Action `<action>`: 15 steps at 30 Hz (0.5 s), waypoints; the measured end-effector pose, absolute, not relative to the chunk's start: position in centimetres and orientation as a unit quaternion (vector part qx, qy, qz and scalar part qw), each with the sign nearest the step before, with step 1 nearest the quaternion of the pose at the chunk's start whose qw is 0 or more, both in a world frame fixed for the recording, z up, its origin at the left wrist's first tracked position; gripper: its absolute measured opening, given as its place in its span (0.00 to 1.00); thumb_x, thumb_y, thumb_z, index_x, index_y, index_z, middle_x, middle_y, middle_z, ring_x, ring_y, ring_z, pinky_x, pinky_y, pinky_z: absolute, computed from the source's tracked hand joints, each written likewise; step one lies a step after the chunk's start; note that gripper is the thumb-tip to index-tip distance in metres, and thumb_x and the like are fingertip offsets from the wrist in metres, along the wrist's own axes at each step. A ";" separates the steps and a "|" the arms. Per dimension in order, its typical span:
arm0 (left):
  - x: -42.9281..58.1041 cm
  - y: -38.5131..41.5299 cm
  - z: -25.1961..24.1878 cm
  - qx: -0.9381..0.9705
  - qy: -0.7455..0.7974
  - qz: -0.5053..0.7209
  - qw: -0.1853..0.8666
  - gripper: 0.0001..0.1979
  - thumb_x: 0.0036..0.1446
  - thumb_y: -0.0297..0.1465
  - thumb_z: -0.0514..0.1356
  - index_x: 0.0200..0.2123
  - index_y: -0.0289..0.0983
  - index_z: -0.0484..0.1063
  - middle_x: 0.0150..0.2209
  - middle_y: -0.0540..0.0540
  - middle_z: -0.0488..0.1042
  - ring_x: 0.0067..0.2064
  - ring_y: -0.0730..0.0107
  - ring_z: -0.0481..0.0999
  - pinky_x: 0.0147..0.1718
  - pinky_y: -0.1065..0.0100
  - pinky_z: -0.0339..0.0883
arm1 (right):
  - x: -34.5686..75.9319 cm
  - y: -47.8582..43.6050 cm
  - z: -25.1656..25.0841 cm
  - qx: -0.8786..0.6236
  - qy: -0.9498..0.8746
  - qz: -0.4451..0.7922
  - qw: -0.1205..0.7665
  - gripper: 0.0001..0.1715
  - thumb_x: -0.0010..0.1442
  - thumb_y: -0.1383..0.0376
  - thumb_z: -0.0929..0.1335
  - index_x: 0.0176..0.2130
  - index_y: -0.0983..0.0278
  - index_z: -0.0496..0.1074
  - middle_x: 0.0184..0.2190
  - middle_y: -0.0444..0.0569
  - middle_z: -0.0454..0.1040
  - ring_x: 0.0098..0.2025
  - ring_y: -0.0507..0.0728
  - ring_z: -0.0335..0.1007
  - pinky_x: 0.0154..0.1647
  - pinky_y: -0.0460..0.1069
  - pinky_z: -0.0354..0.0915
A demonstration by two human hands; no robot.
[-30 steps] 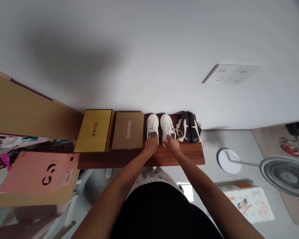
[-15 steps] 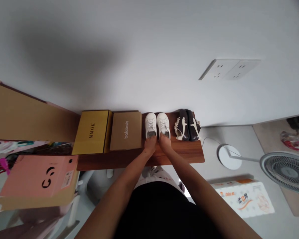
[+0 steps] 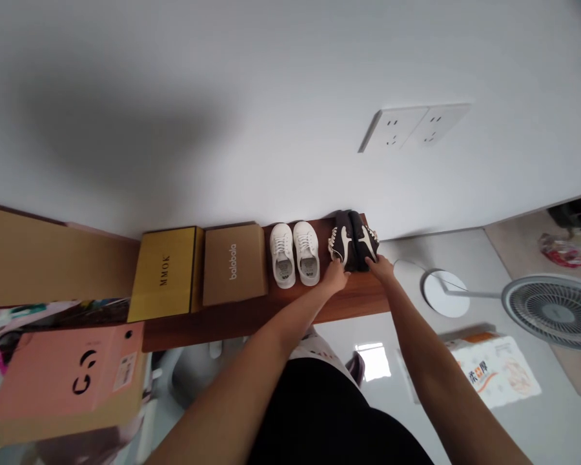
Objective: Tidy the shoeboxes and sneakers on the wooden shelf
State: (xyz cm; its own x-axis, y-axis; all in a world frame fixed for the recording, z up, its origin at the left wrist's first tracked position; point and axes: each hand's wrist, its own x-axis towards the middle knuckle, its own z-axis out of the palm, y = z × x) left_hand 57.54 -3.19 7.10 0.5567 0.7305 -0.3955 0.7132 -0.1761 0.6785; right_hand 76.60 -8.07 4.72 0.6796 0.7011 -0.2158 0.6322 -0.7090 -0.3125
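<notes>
A pair of dark brown sneakers with cream trim [image 3: 353, 236] stands side by side at the right end of a wooden shelf board [image 3: 290, 300]. My left hand [image 3: 336, 276] has its fingers closed on the heel end of the left brown sneaker. The heel end of the right brown sneaker is in my right hand [image 3: 381, 268], pinched from its outer side. Just left of my left hand sits a pair of white lace-up sneakers [image 3: 294, 252], toes toward the wall. Fingertips inside the brown shoes are partly hidden.
Left of the white sneakers are a brown shoebox [image 3: 235, 265] and a yellow shoebox [image 3: 164, 274]. A pink box [image 3: 68, 371] is at lower left. To the right stand a fan [image 3: 552, 313] and a tissue pack [image 3: 498, 371]. A socket plate [image 3: 411, 126] is on the wall.
Both hands have let go of the white sneakers and moved right to the brown sneakers. The white sneakers stay on the board. The view has shifted slightly right.
</notes>
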 end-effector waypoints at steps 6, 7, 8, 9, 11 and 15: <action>60.5 -1.9 6.9 0.759 0.490 -0.089 0.418 0.26 0.58 0.34 0.66 0.56 0.28 0.64 0.56 0.23 0.71 0.59 0.47 0.73 0.53 0.58 0.66 | 78.5 -8.0 4.3 -0.875 -0.414 0.242 0.070 0.21 0.62 0.55 0.67 0.48 0.68 0.71 0.38 0.55 0.78 0.42 0.61 0.74 0.39 0.49 0.63; 60.3 -1.7 7.2 0.775 0.476 -0.098 0.405 0.25 0.59 0.34 0.65 0.56 0.29 0.65 0.55 0.25 0.72 0.58 0.48 0.73 0.53 0.58 0.66 | 78.2 -8.3 4.6 -0.869 -0.432 0.229 0.069 0.20 0.62 0.55 0.67 0.48 0.67 0.71 0.37 0.54 0.78 0.41 0.61 0.74 0.38 0.49 0.62; 60.1 -1.6 7.5 0.792 0.456 -0.105 0.393 0.23 0.61 0.33 0.63 0.56 0.31 0.64 0.54 0.27 0.73 0.57 0.50 0.74 0.53 0.58 0.66 | 77.8 -8.6 5.0 -0.864 -0.451 0.214 0.062 0.19 0.62 0.55 0.67 0.47 0.66 0.71 0.36 0.53 0.78 0.40 0.61 0.74 0.36 0.48 0.61; 60.0 -1.6 7.8 0.808 0.434 -0.112 0.381 0.22 0.62 0.33 0.61 0.57 0.33 0.64 0.53 0.29 0.75 0.56 0.51 0.75 0.52 0.58 0.67 | 77.5 -8.8 5.4 -0.860 -0.469 0.197 0.052 0.18 0.63 0.55 0.68 0.47 0.65 0.71 0.36 0.53 0.78 0.39 0.60 0.74 0.36 0.48 0.60; 60.0 -1.6 8.5 0.834 0.406 -0.129 0.351 0.20 0.64 0.31 0.58 0.58 0.34 0.64 0.49 0.31 0.77 0.54 0.51 0.77 0.51 0.57 0.68 | 76.8 -9.1 6.0 -0.851 -0.500 0.161 0.023 0.16 0.62 0.56 0.69 0.46 0.63 0.71 0.36 0.52 0.78 0.39 0.61 0.74 0.36 0.49 0.59; 60.8 -1.8 9.2 0.847 0.400 -0.148 0.315 0.19 0.63 0.24 0.55 0.57 0.30 0.67 0.44 0.28 0.78 0.53 0.47 0.78 0.52 0.54 0.68 | 76.0 -8.7 6.7 -0.828 -0.547 0.123 -0.028 0.13 0.61 0.60 0.70 0.45 0.62 0.72 0.38 0.54 0.79 0.42 0.61 0.74 0.40 0.50 0.58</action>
